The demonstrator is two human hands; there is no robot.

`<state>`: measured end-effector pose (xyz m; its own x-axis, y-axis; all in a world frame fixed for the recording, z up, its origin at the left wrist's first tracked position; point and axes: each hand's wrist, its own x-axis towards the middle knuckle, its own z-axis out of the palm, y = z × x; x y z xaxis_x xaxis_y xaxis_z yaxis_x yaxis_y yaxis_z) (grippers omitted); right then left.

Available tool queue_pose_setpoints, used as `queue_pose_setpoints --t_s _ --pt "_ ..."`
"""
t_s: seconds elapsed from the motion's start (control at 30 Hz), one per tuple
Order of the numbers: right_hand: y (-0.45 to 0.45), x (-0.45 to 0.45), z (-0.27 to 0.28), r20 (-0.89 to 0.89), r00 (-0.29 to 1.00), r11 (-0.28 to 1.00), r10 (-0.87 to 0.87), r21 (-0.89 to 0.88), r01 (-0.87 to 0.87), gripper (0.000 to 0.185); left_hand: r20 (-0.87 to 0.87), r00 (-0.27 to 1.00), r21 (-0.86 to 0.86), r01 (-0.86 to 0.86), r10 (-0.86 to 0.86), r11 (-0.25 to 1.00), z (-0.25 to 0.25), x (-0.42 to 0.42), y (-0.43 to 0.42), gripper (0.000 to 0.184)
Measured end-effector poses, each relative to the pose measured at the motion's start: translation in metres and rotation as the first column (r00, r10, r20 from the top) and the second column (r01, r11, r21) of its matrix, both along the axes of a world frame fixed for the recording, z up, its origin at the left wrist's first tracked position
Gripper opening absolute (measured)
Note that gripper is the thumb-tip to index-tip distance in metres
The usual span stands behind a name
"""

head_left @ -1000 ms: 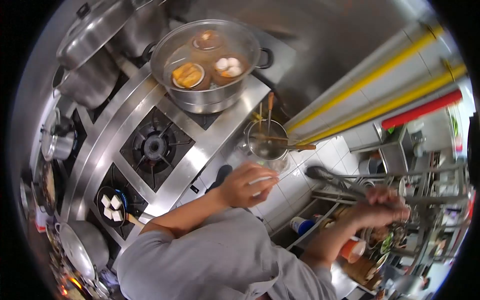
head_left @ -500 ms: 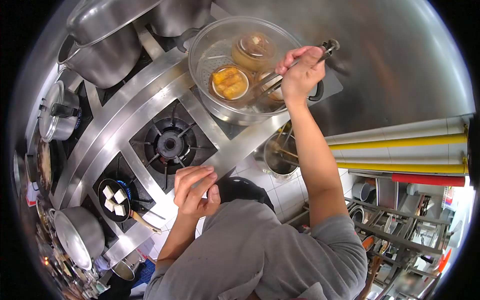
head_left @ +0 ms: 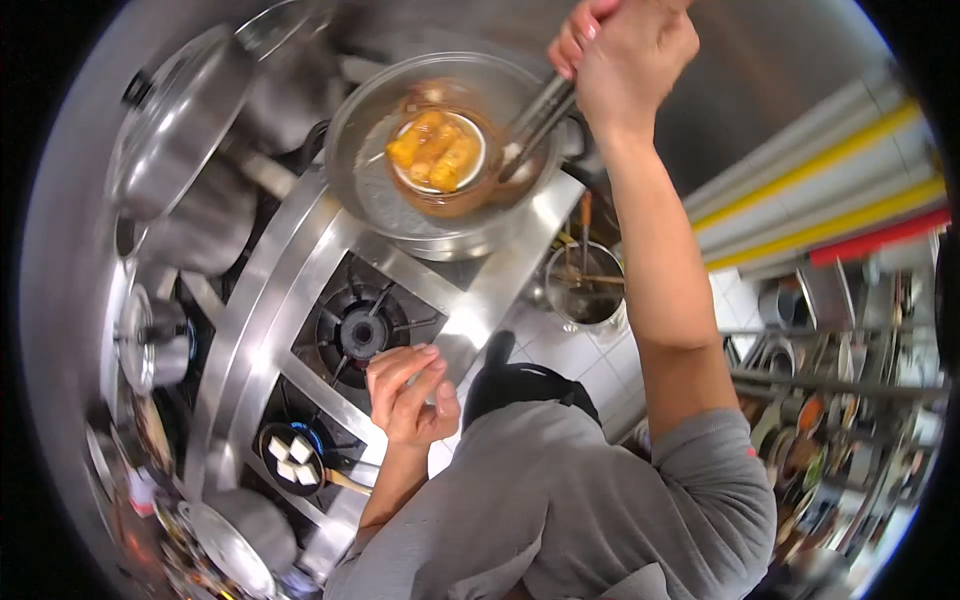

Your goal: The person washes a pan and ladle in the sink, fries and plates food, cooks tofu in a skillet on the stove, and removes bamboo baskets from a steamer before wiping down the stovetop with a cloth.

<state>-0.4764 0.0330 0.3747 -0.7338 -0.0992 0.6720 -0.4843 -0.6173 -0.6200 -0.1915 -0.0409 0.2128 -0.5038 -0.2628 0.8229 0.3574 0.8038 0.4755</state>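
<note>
My right hand (head_left: 640, 75) is closed around the metal tongs (head_left: 545, 108) at the top. The tongs' tips meet the right side of a small round steamer basket (head_left: 440, 202), which appears raised over the large steamer pot (head_left: 365, 215). Several yellow rolls (head_left: 435, 150) lie on a white dish in that basket. Behind it, another basket (head_left: 430, 92) shows only in part and is blurred. My left hand (head_left: 410, 395) holds nothing; its fingers are loosely bent and apart, near the bare gas burner (head_left: 363, 335).
A small frying pan (head_left: 310, 475) with white cubes sits over a blue flame. Large metal pots (head_left: 195, 215) stand to the left, beside a lidded pot (head_left: 155, 340). On the right, a metal container (head_left: 585, 290) holds long-handled utensils. Crowded shelves (head_left: 830, 390) are farther right.
My right hand with the tongs has moved up. The basket of yellow rolls looks larger and now covers part of the other baskets. The whole view has turned; my left hand keeps its pose.
</note>
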Motion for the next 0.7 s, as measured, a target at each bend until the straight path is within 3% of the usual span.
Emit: queue_pose_setpoints --t_s 0.07,0.2,0.3,0.37,0.4,0.47,0.5,0.6,0.7 --pt "0.035 0.016 0.023 0.050 0.976 0.977 -0.212 0.034 0.210 0.061 -0.052 0.997 -0.063 0.049 -0.053 0.997 0.003 -0.006 0.014 0.019" --pt "0.152 0.055 0.037 -0.183 0.858 0.872 -0.481 0.001 0.489 0.058 -0.085 0.974 -0.143 0.195 -0.208 0.970 0.011 -0.003 0.056 0.018" --pt "0.262 0.104 0.029 -0.236 0.772 0.767 -0.590 0.134 0.627 0.056 -0.082 0.932 -0.198 0.333 -0.354 0.922 0.003 0.002 0.100 0.020" --pt "0.326 0.147 0.017 -0.239 0.777 0.757 -0.583 0.189 0.626 0.055 -0.086 0.889 -0.229 0.422 -0.450 0.877 -0.007 0.006 0.130 0.021" --pt "0.352 0.177 0.015 -0.342 0.619 0.646 -0.707 0.043 0.762 0.054 -0.077 0.859 -0.228 0.479 -0.507 0.847 -0.010 0.014 0.150 0.021" --pt "0.410 0.224 0.000 -0.421 0.391 0.475 -0.818 -0.111 0.873 0.053 0.025 0.774 -0.199 0.625 -0.633 0.755 -0.014 0.030 0.193 0.022" --pt "0.440 0.237 -0.013 -0.450 0.373 0.473 -0.811 -0.131 0.871 0.050 0.067 0.716 -0.211 0.691 -0.695 0.692 -0.016 0.034 0.211 0.023" --pt "0.497 0.333 -0.019 -0.234 -0.074 -0.071 -0.970 -0.019 0.997 0.040 0.152 0.544 -0.150 0.838 -0.825 0.525 -0.020 0.065 0.290 0.027" --pt "0.568 0.404 -0.074 -0.157 -0.077 -0.089 -0.985 0.071 0.993 0.051 0.180 0.394 -0.094 0.919 -0.901 0.383 -0.028 0.091 0.347 0.026"
